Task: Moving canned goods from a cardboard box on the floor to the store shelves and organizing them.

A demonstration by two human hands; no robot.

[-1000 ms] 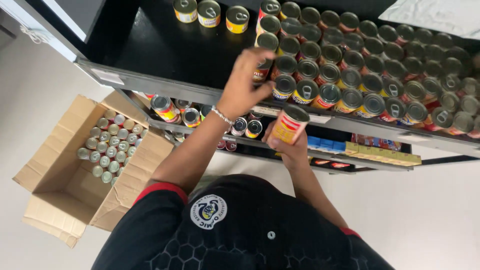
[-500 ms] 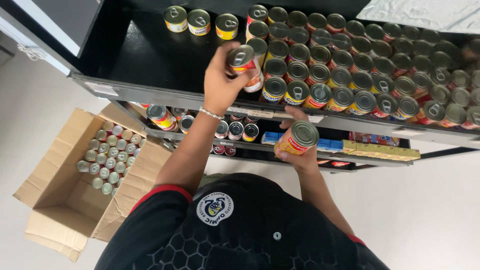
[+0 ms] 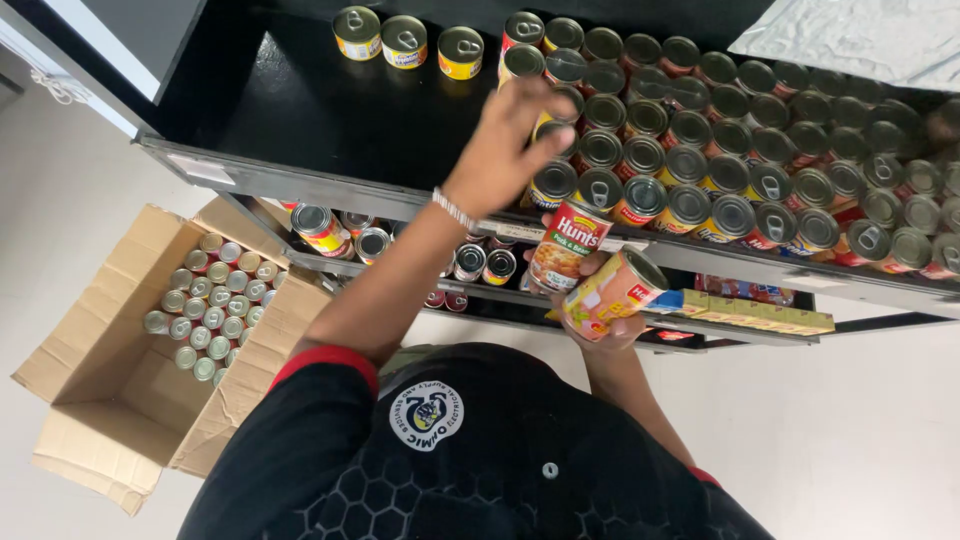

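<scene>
Nearest the camera, the person's black top with red cuffs (image 3: 470,450) fills the bottom of the view. Just beyond it the right hand (image 3: 600,310) is closed round two cans at once: an orange-labelled can (image 3: 612,292) lying tilted with its lid toward the right, and a red-labelled can (image 3: 567,245) held upright just left of it, the two touching. Both sit in front of the top shelf's (image 3: 300,130) front edge, near its middle. To the left, on the floor, an open cardboard box (image 3: 110,400) holds a block of small silver-topped tins (image 3: 205,300) packed toward its far corner. A lower shelf (image 3: 400,275) shows a few cans lying near its front edge (labels too small to make out). Farther on, the left hand (image 3: 500,150), with a thin bracelet (image 3: 452,208) at the wrist, reaches over the top shelf; its fingers are curled loosely over the near left corner of the packed rows of cans (image 3: 740,160), and I cannot tell whether it grips one. Those rows cover the right half of the top shelf, lids up. At the shelf's far edge stand three yellow-labelled cans (image 3: 405,40), apart from the rows. A crinkled silver sheet (image 3: 860,40) lies at the far right corner.
</scene>
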